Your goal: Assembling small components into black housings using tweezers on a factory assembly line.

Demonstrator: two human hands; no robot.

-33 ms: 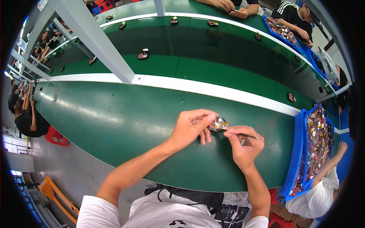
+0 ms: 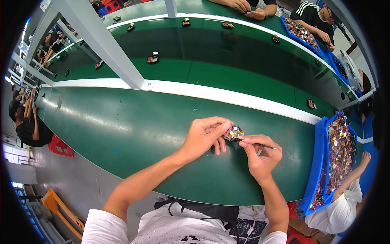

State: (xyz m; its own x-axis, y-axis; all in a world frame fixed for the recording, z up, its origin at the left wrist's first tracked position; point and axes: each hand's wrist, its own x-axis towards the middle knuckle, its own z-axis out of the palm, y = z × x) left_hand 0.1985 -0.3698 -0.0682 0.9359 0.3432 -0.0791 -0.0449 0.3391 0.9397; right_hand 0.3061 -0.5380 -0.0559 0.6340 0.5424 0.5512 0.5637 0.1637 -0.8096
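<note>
Above the green tabletop (image 2: pixel 134 130), my left hand (image 2: pixel 205 136) grips a small black rounded device (image 2: pixel 234 133) with reddish, silver and yellow parts. My thumb and fingers close round its left side. My right hand (image 2: pixel 262 152) pinches a thin dark stick-like tool (image 2: pixel 260 144); its exact kind is too small to tell. The tool's left end meets the lower right edge of the device. Whether it presses into the device or only rests on it, I cannot tell.
Similar small devices (image 2: pixel 152 58) lie spaced along the green conveyor belt (image 2: pixel 178 73) beyond a white rail (image 2: pixel 191 88). Blue trays (image 2: pixel 315 171) heaped with small colourful parts stand at my right. A grey post (image 2: pixel 101 44) rises at left. Other people (image 2: pixel 30 126) sit around.
</note>
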